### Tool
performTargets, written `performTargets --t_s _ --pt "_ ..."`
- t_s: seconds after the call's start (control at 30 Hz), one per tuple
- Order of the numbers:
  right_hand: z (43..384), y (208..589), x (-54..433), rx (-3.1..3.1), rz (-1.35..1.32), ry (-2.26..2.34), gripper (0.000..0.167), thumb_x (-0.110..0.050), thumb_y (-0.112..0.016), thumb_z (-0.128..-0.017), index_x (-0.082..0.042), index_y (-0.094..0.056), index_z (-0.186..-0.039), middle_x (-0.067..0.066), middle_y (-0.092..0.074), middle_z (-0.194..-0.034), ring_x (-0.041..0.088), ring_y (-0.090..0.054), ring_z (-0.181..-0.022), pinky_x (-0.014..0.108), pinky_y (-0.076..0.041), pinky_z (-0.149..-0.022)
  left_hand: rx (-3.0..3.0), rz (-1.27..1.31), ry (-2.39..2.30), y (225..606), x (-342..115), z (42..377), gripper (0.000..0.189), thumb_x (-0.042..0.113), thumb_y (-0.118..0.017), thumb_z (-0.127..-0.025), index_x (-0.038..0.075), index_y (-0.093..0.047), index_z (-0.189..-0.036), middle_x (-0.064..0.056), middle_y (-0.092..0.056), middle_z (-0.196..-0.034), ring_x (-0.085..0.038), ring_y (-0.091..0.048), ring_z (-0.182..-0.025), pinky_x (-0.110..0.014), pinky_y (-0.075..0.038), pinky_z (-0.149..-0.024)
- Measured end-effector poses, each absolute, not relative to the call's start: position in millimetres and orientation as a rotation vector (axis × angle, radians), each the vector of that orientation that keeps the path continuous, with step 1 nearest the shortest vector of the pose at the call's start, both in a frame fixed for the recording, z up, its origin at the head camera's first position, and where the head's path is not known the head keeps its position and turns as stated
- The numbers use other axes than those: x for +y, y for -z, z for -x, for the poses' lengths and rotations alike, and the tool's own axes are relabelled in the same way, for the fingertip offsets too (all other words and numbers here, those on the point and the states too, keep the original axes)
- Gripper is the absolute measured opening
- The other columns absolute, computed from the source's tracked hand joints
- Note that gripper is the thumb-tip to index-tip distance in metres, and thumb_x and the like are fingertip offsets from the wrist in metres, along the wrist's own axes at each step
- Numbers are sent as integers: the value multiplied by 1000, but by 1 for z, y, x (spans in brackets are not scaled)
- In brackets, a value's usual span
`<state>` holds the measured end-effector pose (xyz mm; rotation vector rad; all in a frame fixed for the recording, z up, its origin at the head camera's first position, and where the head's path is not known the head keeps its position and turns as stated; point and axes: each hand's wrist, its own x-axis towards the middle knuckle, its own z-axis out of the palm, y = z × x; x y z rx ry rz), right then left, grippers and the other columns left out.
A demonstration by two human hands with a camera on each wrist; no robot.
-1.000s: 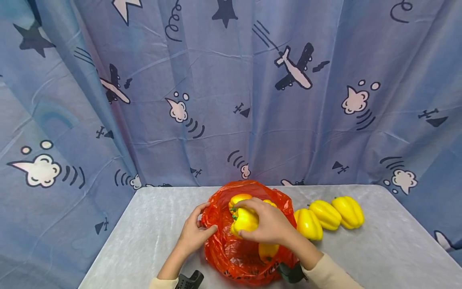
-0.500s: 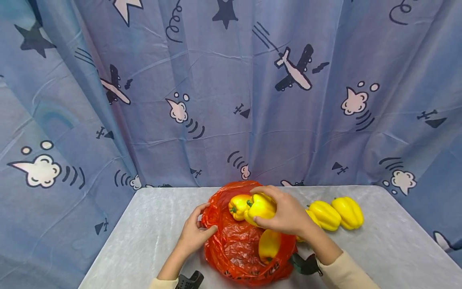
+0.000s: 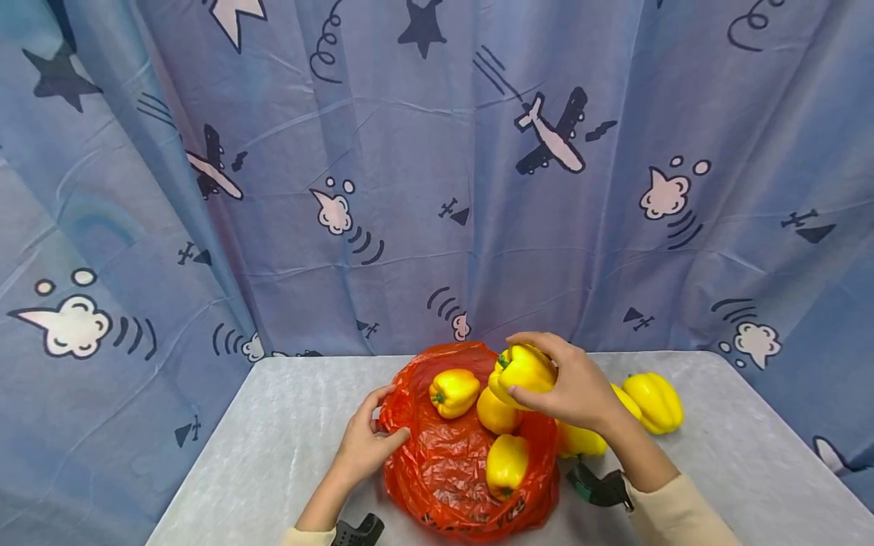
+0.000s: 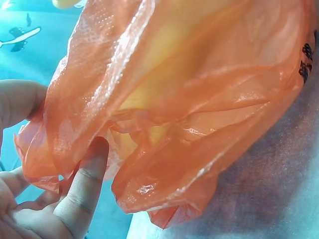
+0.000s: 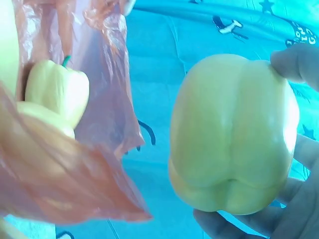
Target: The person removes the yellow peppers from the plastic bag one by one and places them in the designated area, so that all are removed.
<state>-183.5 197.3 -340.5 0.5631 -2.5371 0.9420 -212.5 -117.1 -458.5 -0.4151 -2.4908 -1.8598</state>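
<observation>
A yellow pepper [image 3: 524, 371] is held up at the right rim of an open red plastic bag [image 3: 447, 493], its green stem facing left, in the right hand [image 3: 580, 388] of a person in cream sleeves. That hand is curved around the pepper, thumb on one side and fingers on the other; the right wrist view shows it apart from the plastic. The left hand [image 3: 365, 449] grips the bag's left edge, a fold of film caught between thumb and fingers.

Inside the bag sit three more yellow peppers: one toward the far side [image 3: 454, 393], one just beside the held pepper [image 3: 498, 413] and one nearer the front [image 3: 507, 466]. Dark lettering marks the bag's front. To its right on the pale worktop [image 3: 293, 432], another group of peppers [image 3: 652, 403] lies partly hidden by the right forearm. Dark gear [image 3: 358, 532] shows at both wrists. Behind hangs a blue curtain [image 3: 396, 152] printed with planes, stars and clouds.
</observation>
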Motion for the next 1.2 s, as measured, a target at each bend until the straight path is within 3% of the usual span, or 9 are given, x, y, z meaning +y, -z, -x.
performTargets --t_s 0.47,0.7,0.87,0.93,1.2 --pt "182 336 233 -2532 -439 -982 52 -23 -79 -79 -16 -58 -126 10 -60 -125 26 -62 -99 44 -58 -80 -2504 401 1871 461 -118 211 68 8 -75 -78 16 -46 -138 -19 -45 -136 -19 -65 -78 -24 -57 -64" --pt "180 335 252 -2558 -358 -911 53 -28 -79 -79 -18 -58 -126 11 -60 -125 28 -61 -99 43 -58 -78 -2499 391 1880 461 -118 211 67 5 -75 -78 16 -46 -138 -18 -46 -135 -19 -65 -78 -24 -57 -64" --pt "178 335 269 -2561 -318 -805 54 -30 -80 -77 -16 -59 -125 13 -61 -122 30 -60 -99 46 -57 -77 -2515 376 1848 461 -116 212 68 0 -72 -78 9 -44 -139 -21 -45 -135 -21 -65 -81 -25 -57 -64" --pt "177 335 276 -2566 -304 -775 54 -30 -80 -77 -15 -59 -125 15 -61 -122 33 -60 -101 52 -56 -79 -2514 376 1839 460 -116 212 68 0 -72 -78 8 -43 -139 -22 -45 -135 -21 -65 -81 -24 -56 -64" --pt "172 335 301 -2623 -201 -742 59 -36 -78 -78 -14 -56 -128 22 -55 -128 40 -56 -103 63 -51 -82 -2494 397 1856 460 -117 213 67 6 -75 -78 18 -47 -137 -17 -47 -133 -17 -65 -77 -22 -55 -64"
